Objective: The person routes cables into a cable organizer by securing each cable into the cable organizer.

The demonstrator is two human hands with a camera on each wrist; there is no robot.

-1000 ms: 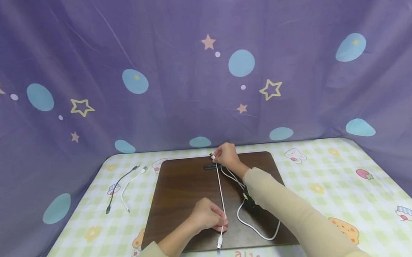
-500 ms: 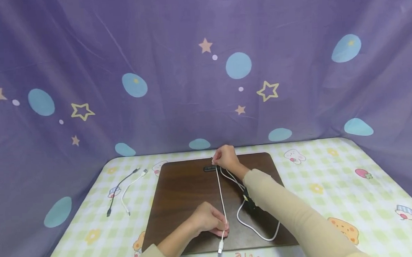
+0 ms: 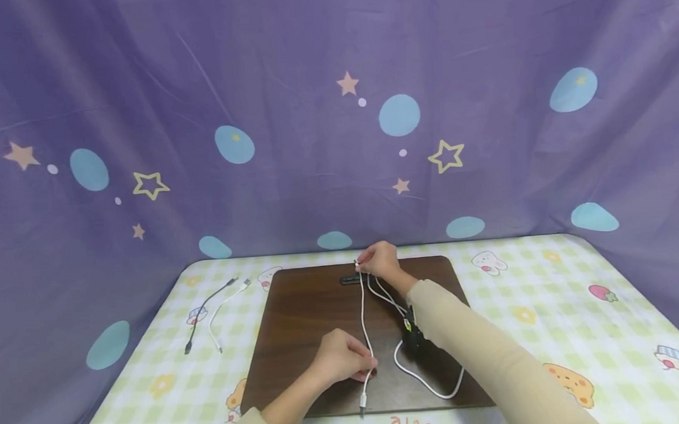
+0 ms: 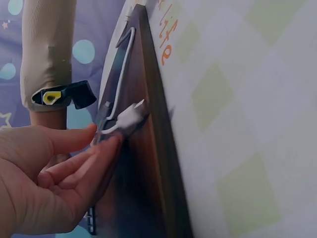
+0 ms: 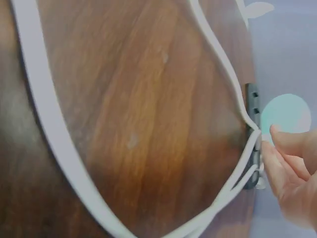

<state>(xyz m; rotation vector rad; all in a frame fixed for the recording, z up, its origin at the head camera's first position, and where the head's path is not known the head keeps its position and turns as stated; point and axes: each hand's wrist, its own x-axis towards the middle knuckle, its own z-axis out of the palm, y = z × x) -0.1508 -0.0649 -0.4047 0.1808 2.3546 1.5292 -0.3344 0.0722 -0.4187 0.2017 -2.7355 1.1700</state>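
Left hand (image 3: 344, 358) and right hand (image 3: 379, 261) pinch the white cord (image 3: 362, 311); tugging might yank it away from the black clip (image 3: 349, 280).

The left wrist view blurs the white plug (image 4: 130, 116) and crops the left hand (image 4: 44, 196).

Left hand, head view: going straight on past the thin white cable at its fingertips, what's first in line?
The left hand would probably meet the looped white cable lying right of its fingertips on the dark brown, wood-grained board. Depth is unclear; it could pass above.
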